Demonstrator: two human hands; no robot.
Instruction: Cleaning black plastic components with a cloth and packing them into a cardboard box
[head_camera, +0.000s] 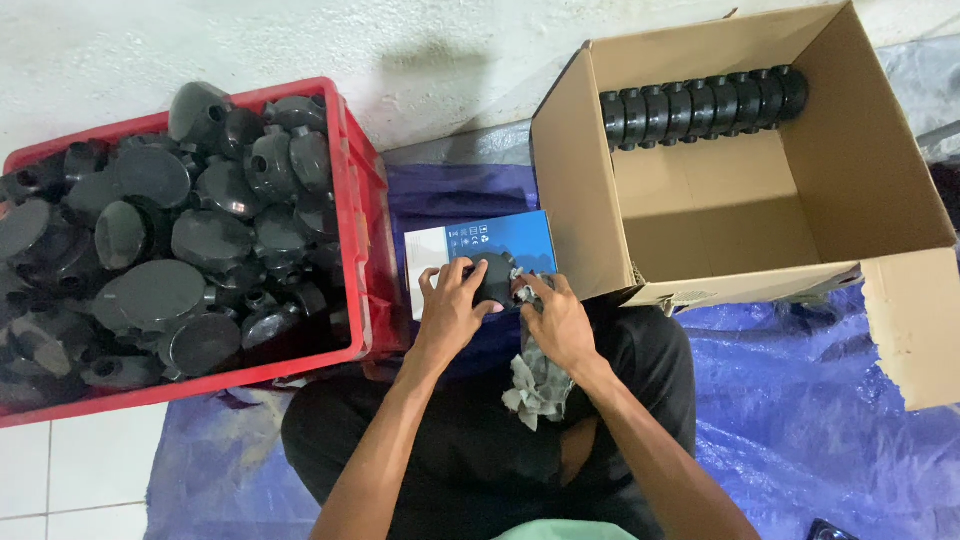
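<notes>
Black plastic fitting (495, 280) sits between my two hands, just above my lap, w/ the small blue-and-white box (480, 240) right behind it. My left hand (450, 305) is clenched on the fitting's left side, fingers curled over its top. My right hand (560, 318) is closed on a grey rag (537, 385) and presses it against the fitting's right side — the loose end of the rag hangs down over my dark trousers. Both hands touch the part; it's off the floor, held at about the middle of the view.

To my left: a red plastic crate (362, 200), heaped w/ more black round fittings (180, 250), some lying lid-side up, some on their sides, stubs pointing every way. The crate's near wall is just beside my left forearm. To my right: an open cardboard box (880, 170), flaps out, tipped so I look straight into it. Along its far wall runs one neat row of the same black fittings (705, 105), packed edge to edge — the rest of the box floor is bare cardboard. I sit cross-legged on a blue tarp (800, 400) that's spread under box and crate alike; white tile shows at the lower left, pale concrete at the top.
</notes>
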